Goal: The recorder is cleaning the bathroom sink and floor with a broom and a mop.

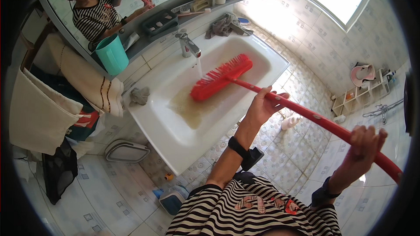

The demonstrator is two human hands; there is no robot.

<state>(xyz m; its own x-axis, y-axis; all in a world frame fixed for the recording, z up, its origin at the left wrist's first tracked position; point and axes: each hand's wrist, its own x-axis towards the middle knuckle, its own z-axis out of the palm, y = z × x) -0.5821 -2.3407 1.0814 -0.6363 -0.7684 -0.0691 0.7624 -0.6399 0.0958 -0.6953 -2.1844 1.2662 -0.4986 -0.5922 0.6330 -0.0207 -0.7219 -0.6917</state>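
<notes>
A red broom [222, 78] lies with its bristled head tilted in the white sink [162, 135], bristles toward the faucet [188, 46]. Water runs from the spout onto or just beside the head's left part, and murky brownish water spreads in the basin under it. My left hand [263, 107] is closed around the red handle a short way above the head. Farther up the handle, at the right, my right hand [365, 150] grips it too. The handle slants from the basin up toward the right edge of the view.
Grey cloths [140, 95] lie on the sink's left corner and behind its far end. A teal cup [112, 54] stands on the shelf below the mirror. Towels [43, 105] hang at left. A pale bottle [290, 123] and a white rack [362, 94] are at right.
</notes>
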